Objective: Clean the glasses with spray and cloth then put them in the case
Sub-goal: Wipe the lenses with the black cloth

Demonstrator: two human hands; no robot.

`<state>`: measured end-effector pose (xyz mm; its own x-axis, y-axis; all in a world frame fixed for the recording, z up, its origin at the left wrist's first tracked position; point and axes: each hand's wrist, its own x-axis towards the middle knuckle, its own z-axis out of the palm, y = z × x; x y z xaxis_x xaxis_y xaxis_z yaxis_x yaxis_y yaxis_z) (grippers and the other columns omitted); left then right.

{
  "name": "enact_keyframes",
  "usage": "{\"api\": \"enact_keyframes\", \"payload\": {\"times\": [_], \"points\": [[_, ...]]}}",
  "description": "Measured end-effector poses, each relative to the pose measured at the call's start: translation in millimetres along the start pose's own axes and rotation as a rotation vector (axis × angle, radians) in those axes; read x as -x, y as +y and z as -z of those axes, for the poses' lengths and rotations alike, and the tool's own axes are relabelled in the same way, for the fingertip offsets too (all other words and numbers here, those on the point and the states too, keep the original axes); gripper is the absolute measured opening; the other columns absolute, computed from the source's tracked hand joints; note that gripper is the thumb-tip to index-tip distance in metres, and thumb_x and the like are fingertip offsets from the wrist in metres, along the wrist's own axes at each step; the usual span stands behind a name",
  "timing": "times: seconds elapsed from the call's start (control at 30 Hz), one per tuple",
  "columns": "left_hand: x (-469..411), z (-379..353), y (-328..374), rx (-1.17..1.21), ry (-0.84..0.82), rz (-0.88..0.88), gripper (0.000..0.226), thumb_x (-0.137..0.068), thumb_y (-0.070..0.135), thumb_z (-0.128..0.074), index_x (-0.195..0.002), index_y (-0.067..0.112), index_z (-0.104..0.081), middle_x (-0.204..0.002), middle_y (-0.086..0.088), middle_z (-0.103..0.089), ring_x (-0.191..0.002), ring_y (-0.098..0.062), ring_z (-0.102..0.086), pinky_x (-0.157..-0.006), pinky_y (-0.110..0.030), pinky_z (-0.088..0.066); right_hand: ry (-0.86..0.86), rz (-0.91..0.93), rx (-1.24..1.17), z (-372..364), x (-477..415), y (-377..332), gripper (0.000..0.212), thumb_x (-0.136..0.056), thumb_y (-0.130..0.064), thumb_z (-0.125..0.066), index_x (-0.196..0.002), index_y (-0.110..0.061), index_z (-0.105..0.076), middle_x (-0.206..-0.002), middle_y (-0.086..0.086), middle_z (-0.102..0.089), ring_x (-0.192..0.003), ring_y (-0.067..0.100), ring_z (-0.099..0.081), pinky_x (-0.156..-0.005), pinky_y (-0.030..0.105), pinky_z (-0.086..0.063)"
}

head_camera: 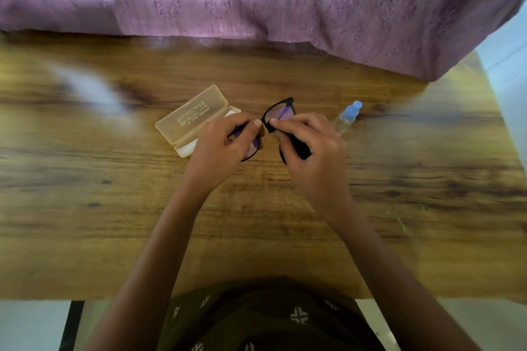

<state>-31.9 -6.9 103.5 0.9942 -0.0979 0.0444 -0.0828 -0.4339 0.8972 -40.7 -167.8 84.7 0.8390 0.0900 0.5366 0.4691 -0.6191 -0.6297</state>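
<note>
Now both the left hand and right hand pinch the black glasses between them.

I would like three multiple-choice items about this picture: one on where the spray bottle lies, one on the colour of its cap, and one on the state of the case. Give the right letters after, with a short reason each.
1. Where is the spray bottle?
A. on the table, to the right of the right hand
B. inside the case
C. in the left hand

2. What colour is the bottle's cap?
A. red
B. light blue
C. black

3. In what state is the case?
A. shut
B. open, lid tipped back
C. held in the air

Answers:
1 A, it lies on the wood just past the right hand.
2 B, the cap is pale blue above a clear body.
3 B, the lid lies back while the left hand and right hand hold the glasses.
</note>
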Motion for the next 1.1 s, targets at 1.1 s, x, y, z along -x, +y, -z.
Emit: {"api": "enact_keyframes", "payload": {"times": [1.1], "points": [[3.7, -1.3, -1.7, -0.008, -0.002, -0.003, 0.026, -0.099, 0.021, -0.053, -0.076, 0.022, -0.064, -0.063, 0.011, -0.056, -0.063, -0.008, -0.052, -0.06, -0.024, -0.04, 0.074, -0.091, 0.04, 1.7, -18.0, 6.8, 0.018, -0.09, -0.005, -0.067, -0.106, -0.004, -0.074, -0.094, 0.008, -0.067, -0.088, 0.021, -0.064, -0.077, 0.032, -0.054]]}}
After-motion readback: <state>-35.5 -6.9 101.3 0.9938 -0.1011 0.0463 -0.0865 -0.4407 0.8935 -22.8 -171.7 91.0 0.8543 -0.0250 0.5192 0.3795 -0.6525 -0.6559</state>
